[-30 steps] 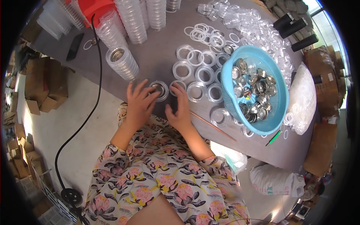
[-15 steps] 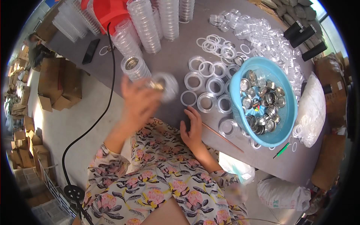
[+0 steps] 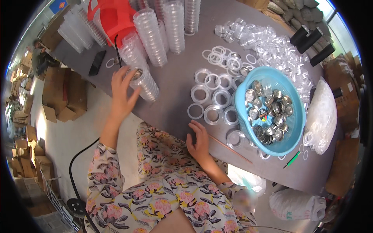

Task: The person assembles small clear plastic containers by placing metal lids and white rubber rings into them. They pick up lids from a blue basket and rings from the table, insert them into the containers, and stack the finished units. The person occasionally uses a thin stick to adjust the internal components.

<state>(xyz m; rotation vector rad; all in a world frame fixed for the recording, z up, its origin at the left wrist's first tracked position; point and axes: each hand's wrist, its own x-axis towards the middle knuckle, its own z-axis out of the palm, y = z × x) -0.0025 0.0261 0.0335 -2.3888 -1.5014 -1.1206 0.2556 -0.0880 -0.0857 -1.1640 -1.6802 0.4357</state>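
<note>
One grey table [image 3: 175, 77] carries a blue basket [image 3: 274, 150] holding silvery metal pieces [image 3: 277, 107]. Left of that, a stack of clear containers [image 3: 148, 89] stands beside the outstretched left hand [image 3: 122, 97], fingers spread wide, touch unclear. The right hand [image 3: 200, 144], loosely curled, lies at the table's edge, holding nothing visible. One metal disc [image 3: 136, 74] tops the stack.

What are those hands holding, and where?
The left hand is at the clear, round plastic stack, by its top; grip unclear. The right hand holds nothing.

Left hand [image 3: 122, 92] spread at the top of the clear stack [image 3: 148, 88]! Right hand [image 3: 199, 144] lies near the thin brown stick [image 3: 231, 149].
</note>
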